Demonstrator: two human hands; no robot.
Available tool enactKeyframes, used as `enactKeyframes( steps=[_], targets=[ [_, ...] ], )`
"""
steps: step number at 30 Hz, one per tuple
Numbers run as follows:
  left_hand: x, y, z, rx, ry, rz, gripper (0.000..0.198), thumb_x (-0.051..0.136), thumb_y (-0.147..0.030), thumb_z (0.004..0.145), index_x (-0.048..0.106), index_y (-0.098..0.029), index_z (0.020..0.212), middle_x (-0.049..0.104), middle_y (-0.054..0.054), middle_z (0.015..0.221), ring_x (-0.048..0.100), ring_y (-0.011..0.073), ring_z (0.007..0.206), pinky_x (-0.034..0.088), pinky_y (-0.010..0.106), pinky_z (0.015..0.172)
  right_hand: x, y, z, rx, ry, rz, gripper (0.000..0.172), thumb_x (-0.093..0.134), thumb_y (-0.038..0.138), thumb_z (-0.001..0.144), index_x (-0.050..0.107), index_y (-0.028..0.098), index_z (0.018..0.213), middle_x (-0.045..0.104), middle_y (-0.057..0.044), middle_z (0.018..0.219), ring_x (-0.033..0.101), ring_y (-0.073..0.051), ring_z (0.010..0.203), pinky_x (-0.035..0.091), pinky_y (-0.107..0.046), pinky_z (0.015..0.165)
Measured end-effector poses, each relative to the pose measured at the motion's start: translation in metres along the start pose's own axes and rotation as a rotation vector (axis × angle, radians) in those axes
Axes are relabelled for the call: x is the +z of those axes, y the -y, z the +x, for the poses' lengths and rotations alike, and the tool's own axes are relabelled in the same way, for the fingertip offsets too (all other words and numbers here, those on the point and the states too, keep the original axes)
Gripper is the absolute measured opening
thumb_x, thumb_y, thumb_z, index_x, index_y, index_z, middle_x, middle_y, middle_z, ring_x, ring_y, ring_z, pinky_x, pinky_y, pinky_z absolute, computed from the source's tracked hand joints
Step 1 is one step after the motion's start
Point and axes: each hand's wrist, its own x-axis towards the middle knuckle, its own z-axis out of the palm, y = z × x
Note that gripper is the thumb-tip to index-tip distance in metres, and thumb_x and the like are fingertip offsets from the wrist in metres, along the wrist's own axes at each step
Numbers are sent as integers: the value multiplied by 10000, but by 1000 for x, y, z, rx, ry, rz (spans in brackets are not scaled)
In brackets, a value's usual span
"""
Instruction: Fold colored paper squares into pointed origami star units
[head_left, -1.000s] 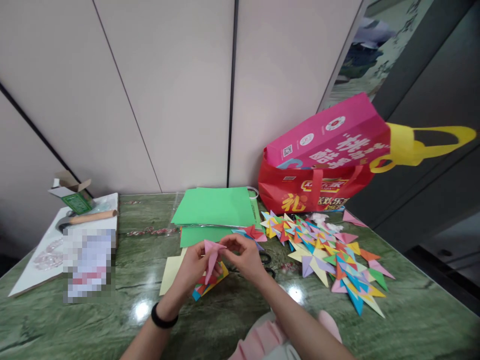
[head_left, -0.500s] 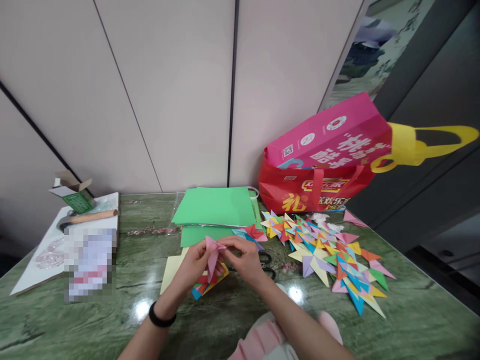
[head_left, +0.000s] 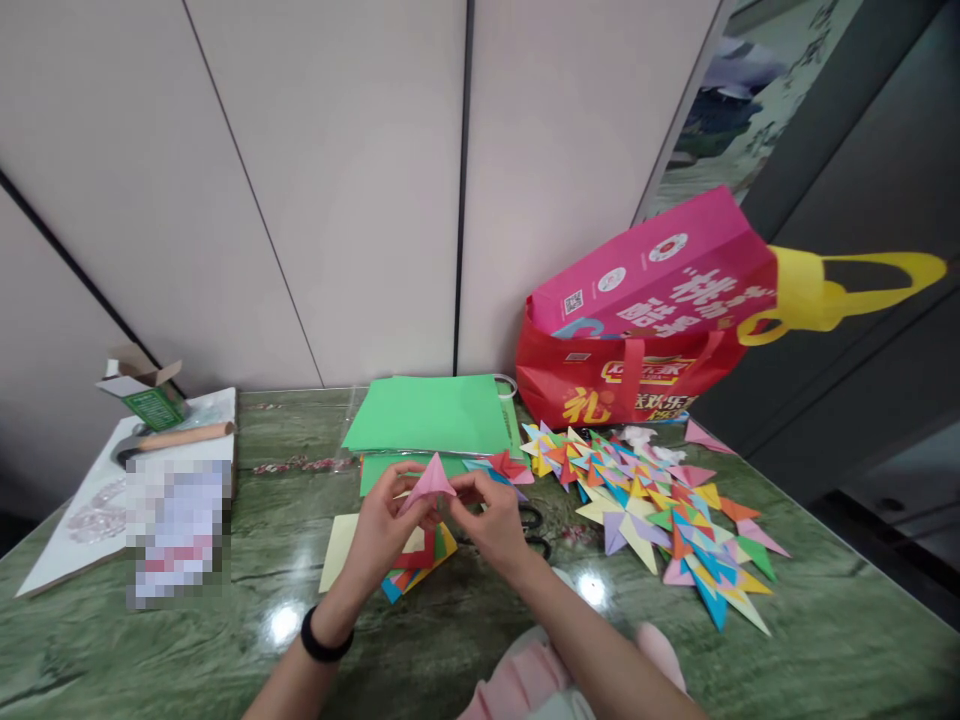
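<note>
A pink folded paper piece (head_left: pixel 433 480) is held up between my two hands, its point facing away from me. My left hand (head_left: pixel 388 515) pinches its left side, and a black band circles that wrist. On the right side, the fingers of my right hand (head_left: pixel 487 515) grip the paper's edge. Below the hands lie small coloured paper squares (head_left: pixel 421 560) and a pale yellow sheet (head_left: pixel 340 550). Black-handled scissors (head_left: pixel 534 530) rest by my right hand, partly covered by it.
Many folded paper stars (head_left: pixel 645 500) are heaped on the right of the green marbled table (head_left: pixel 285 520). Green paper sheets (head_left: pixel 431 415) lie at the back, beside a red gift bag (head_left: pixel 592 375). A hammer-like tool (head_left: pixel 187 435) and a small green box (head_left: pixel 154 400) sit at left.
The pink paper has turned from hanging downward to pointing up and away, its folded face now spread wider. Both hands still hold it.
</note>
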Motion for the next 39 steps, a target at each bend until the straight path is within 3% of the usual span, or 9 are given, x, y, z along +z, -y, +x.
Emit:
enactKeyframes(
  steps=[3, 6, 10, 14, 20, 24, 30, 39],
  targets=[
    [-1, 0, 0, 30, -67, 60, 290, 621, -306, 693, 490, -181, 920, 622, -25, 665, 625, 147, 559, 498, 267, 550, 0, 3, 1, 30, 73, 120, 112, 588, 205, 732, 633, 197, 835, 662, -45, 802, 622, -163, 697, 514, -263, 607],
    [-3, -1, 1, 58, -73, 74, 326, 586, -270, 700, 453, -194, 988, 613, -50, 619, 623, 144, 574, 486, 267, 596, 1, 3, 3, 121, 107, 296, 89, 598, 254, 739, 639, 196, 793, 659, -68, 908, 619, -182, 804, 511, -269, 633],
    [-4, -2, 1, 55, 7, 101, 324, 560, -251, 709, 446, -195, 1007, 617, -47, 627, 607, 137, 589, 464, 257, 606, 2, -1, 8, 330, 106, 527, 166, 693, 321, 662, 605, 185, 699, 633, -11, 680, 582, -134, 585, 496, -265, 576],
    [-7, -1, 1, 64, 29, 200, 265, 577, -243, 673, 528, -179, 925, 604, -40, 637, 575, 127, 591, 432, 229, 577, 2, -4, 9, 486, 144, 681, 339, 791, 320, 534, 602, 177, 776, 647, 4, 693, 595, -132, 612, 495, -241, 561],
    [-11, 0, 3, 16, 79, 221, 246, 592, -270, 688, 568, -156, 906, 613, -5, 703, 578, 136, 613, 471, 240, 565, -1, -5, 7, 644, 343, 801, 278, 755, 364, 613, 643, 147, 745, 654, 10, 662, 606, -89, 561, 500, -202, 565],
    [-11, 1, 3, -67, 129, 166, 249, 614, -357, 704, 575, -153, 842, 604, -9, 638, 576, 132, 555, 477, 242, 525, -2, -9, 6, 773, 397, 902, 294, 758, 344, 632, 627, 126, 781, 649, 9, 637, 612, -67, 530, 507, -173, 571],
    [-8, 7, 1, -241, 127, 12, 289, 647, -399, 689, 543, -151, 796, 576, -39, 528, 518, 84, 411, 400, 188, 425, -1, -11, 5, 833, 368, 977, 413, 743, 307, 674, 538, 185, 1011, 668, 17, 676, 649, -90, 570, 520, -181, 566],
    [-10, 4, 1, -259, 154, -45, 293, 655, -406, 692, 510, -168, 782, 604, -26, 555, 565, 98, 474, 387, 169, 420, 0, -9, 5, 838, 362, 948, 337, 754, 311, 652, 543, 161, 868, 663, 19, 623, 634, -80, 522, 509, -167, 531]
  ],
)
